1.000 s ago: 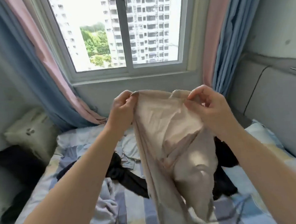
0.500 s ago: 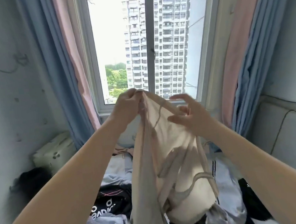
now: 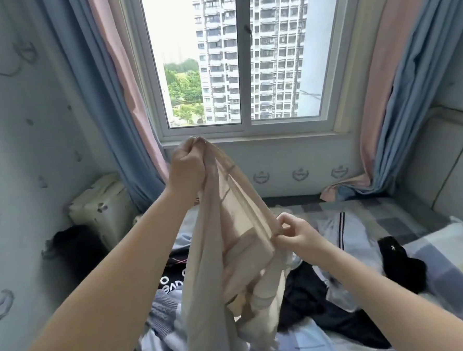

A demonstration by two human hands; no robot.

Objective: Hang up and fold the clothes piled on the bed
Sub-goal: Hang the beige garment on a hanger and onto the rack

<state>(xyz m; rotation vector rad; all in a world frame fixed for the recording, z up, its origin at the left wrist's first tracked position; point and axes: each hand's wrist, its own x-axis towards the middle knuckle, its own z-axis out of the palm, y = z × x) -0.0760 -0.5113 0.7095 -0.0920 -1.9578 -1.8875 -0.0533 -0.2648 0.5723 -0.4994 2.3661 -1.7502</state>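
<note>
above bed (image 3: 453,270), left hand (image 3: 188,168) grips garment (image 3: 241,215)

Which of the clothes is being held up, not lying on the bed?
The thin beige garment: the left hand grips its top and the right hand pinches its edge. The black clothes lie on the bed.

Count, head view.
- Hands: 2, left hand (image 3: 188,167) and right hand (image 3: 299,237).
- Beige garment (image 3: 244,223): 1.
- Dark items on the bed (image 3: 447,270): 3. Clock positions from the beige garment: printed black top (image 3: 174,279) at 8 o'clock, navy piece (image 3: 308,292) at 5, black piece (image 3: 401,262) at 4.
- Pale striped garment (image 3: 345,230): 1, at 3 o'clock.
- Window (image 3: 242,66): 1, with 2 panes.
- Blue curtains (image 3: 90,102): 2.
- Pink curtains (image 3: 122,73): 2.
- Wall emblems (image 3: 300,174) under the sill: 3.
</note>
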